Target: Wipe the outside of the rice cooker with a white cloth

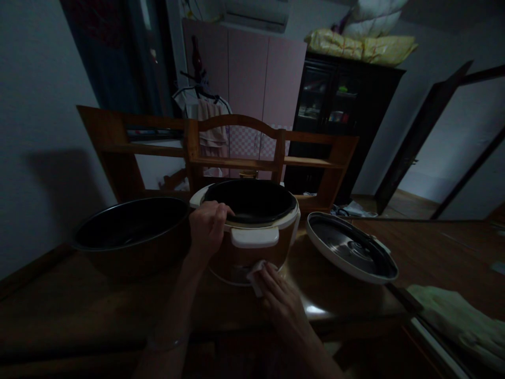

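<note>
At the middle of the dark wooden worktop (79,310) stands a rice cooker (252,239), brown-bodied with a white rim and a white latch at its front, its lid off and its dark inside showing; the left hand (208,225) lies over the near left rim, its grip closed on the edge with the fingers curled over into the opening; the right hand (281,297) sits low against the cooker's front base, fingers together and pressing a small white cloth (254,275) to the brown wall, though whether the cloth is pinched or only pressed flat cannot be told; just left of the cooker, close to touching it, rests a large dark bowl-shaped inner pot (132,229); to the right, apart from the cooker, the lid (351,247) lies upside down, its metal underside facing up; further right, at the worktop's edge, lies a pale green towel (461,321); behind the cooker rises a wooden shelf rack (236,152).
</note>
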Demonstrator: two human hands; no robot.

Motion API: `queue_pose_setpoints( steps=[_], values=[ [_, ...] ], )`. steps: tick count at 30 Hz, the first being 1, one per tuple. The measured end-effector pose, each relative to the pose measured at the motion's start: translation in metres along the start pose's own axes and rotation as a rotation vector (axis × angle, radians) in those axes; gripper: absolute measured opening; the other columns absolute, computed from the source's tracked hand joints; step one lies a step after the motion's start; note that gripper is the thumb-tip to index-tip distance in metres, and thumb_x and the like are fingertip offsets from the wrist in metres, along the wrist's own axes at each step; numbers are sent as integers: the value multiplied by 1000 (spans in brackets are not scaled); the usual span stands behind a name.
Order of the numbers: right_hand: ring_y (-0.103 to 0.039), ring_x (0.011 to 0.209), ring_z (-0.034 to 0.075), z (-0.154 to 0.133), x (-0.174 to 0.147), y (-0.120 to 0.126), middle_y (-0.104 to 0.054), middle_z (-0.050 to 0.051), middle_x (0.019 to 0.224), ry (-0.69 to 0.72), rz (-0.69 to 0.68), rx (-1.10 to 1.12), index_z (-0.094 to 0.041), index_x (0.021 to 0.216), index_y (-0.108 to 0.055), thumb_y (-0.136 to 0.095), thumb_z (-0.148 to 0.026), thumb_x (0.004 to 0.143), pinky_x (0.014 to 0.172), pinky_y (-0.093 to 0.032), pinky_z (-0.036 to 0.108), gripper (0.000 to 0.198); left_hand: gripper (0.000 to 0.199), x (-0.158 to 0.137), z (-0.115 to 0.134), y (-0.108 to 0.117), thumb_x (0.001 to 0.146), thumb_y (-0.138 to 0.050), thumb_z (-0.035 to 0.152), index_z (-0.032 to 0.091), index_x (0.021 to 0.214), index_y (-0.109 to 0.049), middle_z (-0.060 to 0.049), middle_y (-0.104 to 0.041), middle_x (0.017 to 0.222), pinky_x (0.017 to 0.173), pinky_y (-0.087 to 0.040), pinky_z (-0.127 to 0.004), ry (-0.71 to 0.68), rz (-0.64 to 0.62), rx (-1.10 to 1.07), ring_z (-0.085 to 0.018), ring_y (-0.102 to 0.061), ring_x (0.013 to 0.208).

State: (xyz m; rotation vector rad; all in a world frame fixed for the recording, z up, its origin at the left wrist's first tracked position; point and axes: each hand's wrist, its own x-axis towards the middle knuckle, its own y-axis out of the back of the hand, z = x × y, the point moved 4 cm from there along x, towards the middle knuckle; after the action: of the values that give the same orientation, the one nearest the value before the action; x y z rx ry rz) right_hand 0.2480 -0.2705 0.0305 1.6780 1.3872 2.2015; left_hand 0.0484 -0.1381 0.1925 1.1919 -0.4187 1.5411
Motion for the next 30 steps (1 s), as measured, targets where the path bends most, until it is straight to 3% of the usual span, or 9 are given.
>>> queue_pose_setpoints(
  steps=[4, 6, 11, 15, 17, 22, 30],
  values=[
    [-38, 157, 19, 34, -8, 21, -31, 4, 174, -325, 153, 91, -29, 169, -28, -32, 7, 96, 124, -45, 36, 81, 58, -1, -3, -2, 105, -29, 44, 22, 72, -71, -3, -66, 74, 83, -40, -37, -3, 20, 3, -16, -60, 79],
    [-37, 157, 19, 41, -1, 27, -31, 3, 174, -406, 199, 107, -31, 169, -27, -30, 9, 95, 125, -43, 36, 84, 56, -2, -4, -2, 105, -30, 42, 22, 72, -71, -3, -67, 75, 83, -40, -37, -12, 42, -7, -16, -61, 79],
    [-26, 162, 25, 14, 29, 17, -27, 7, 176, -195, 194, 70, -22, 170, -26, -28, 11, 92, 126, -43, 45, 85, 50, -2, -2, -2, 105, -37, 38, 23, 70, -70, -1, -66, 71, 81, -40, -37, -10, 59, -35, -14, -60, 74],
    [-24, 163, 24, -14, 46, -2, -38, 6, 171, 19, 110, -27, -15, 168, -28, -27, 13, 90, 126, -46, 44, 83, 45, 1, 1, 0, 103, -45, 38, 21, 67, -68, 0, -65, 67, 77, -40, -36, -2, 58, -27, -12, -58, 69],
    [-27, 163, 22, -21, 51, -7, -44, 6, 169, 63, 85, -44, -12, 166, -31, -28, 12, 91, 126, -47, 42, 79, 46, 2, 3, 1, 103, -46, 38, 21, 66, -67, -1, -66, 66, 78, -40, -36, 10, 58, -27, -12, -58, 69],
    [-32, 161, 21, -22, 43, -8, -51, 8, 164, 57, 32, -27, -9, 163, -39, -32, 4, 98, 121, -53, 40, 67, 45, 4, 9, 4, 102, -48, 38, 21, 65, -67, -1, -66, 68, 79, -41, -34, 30, 25, -3, -12, -60, 71],
    [-33, 160, 22, -8, -6, -12, -51, 8, 164, -69, 0, -8, -19, 165, -39, -35, 4, 97, 115, -57, 43, 72, 42, 7, 10, 4, 99, -56, 43, 21, 65, -69, 0, -71, 71, 83, -44, -34, 56, -62, 105, -13, -64, 75]
  ],
)
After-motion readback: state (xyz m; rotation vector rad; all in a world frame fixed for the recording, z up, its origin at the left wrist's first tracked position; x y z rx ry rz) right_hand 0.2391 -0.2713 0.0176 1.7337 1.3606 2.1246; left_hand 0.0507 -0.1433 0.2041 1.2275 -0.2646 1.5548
